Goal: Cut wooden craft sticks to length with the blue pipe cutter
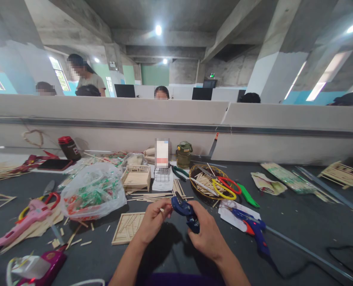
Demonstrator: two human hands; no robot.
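Right now, both bare hands meet over the middle of the dark counter (301,230). The right hand (208,230) has its grip clamped on a dark blue hand cutter (181,206), which sits tilted, its head toward the left hand (152,222). The left fingertips bunch up close against that head; I cannot tell whether the left grip is closed on something small.

Just beside the left forearm lies a shallow wooden tray (116,235) with short sticks inside, partly hidden by the hand. Beyond the hands, loose sticks (152,197) lie in a rough row before a small wooden box (136,180). A round basket (194,189) near the right hand holds more sticks, and scissors with yellow handles (224,194) rest on it. Further right, a blue glue gun (258,232) lies partly on white paper (230,218).

On the left side, a clear plastic bag (96,194) bulges with green and red pieces, near a pink glue gun (30,222). A white plug (32,267) sits on a magenta power strip (55,262) at the near left. At the back, a green bottle (184,155) stands by a pale partition (105,111), and a red-lidded bottle (69,147) leans farther left.
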